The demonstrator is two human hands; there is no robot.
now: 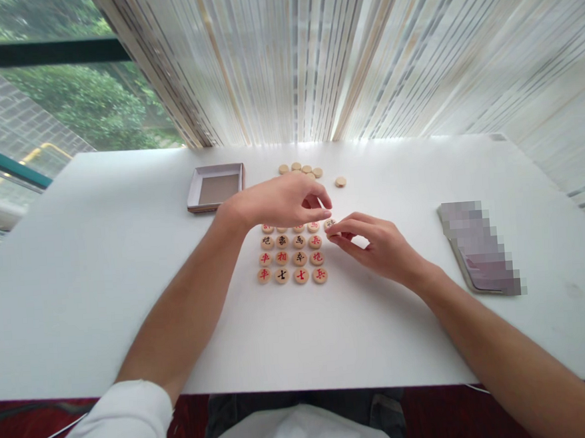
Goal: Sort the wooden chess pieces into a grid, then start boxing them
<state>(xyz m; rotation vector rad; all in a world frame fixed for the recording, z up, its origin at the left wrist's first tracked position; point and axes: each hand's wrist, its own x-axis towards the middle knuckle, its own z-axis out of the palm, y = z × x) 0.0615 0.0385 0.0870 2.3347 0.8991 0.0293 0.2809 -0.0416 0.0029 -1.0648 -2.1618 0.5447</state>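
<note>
Round wooden xiangqi pieces (pixel 300 258) with red or black characters lie in rows on the white table. My left hand (pixel 288 200) reaches across above the top row, its thumb and fingers apart with nothing between them; it partly covers that row. To the right of the rows, my right hand (pixel 369 243) pinches a xiangqi piece that its fingertips mostly hide. Just beyond those fingertips sits a piece with a black character (pixel 329 224). Farther back, several blank-side-up pieces (pixel 296 167) are clustered, and a single one (pixel 341 182) lies off to their right.
An open shallow box (pixel 191 201) stands at the back left, beside my left forearm. A phone (pixel 480 252) lies on the right side of the table (pixel 331 336). A striped curtain (pixel 281 59) hangs along the far edge, with a window at the left.
</note>
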